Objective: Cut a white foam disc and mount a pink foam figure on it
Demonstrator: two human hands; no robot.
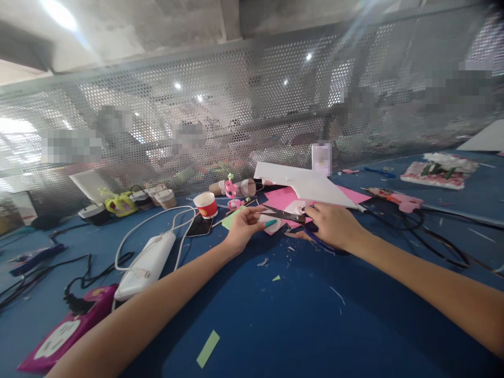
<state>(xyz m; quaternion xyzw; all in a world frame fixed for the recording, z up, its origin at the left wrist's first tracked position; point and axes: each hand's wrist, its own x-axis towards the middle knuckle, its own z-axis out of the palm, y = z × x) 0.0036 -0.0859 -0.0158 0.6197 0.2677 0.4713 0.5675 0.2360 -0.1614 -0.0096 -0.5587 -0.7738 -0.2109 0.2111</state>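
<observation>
My right hand (328,226) is closed round the handles of a pair of scissors (294,217) with a dark blue grip. The blades point left, towards my left hand (244,230). Thumb and fingers of the left hand are pinched together at the blade tips, on what looks like a small white piece of paper (274,227); its exact shape is partly hidden. Pink paper sheets (280,198) lie just behind both hands, with a large white board (311,184) over them. Beside the left hand lies green paper (230,220).
A red and white paper cup (205,205) stands by a dark phone (200,227). Left are a white power bank-like block (146,266), cables and a magenta power strip (74,328). Right lies a pink glue gun (401,200). Scraps dot the blue table (275,325); perforated metal panelling (236,115) rises behind.
</observation>
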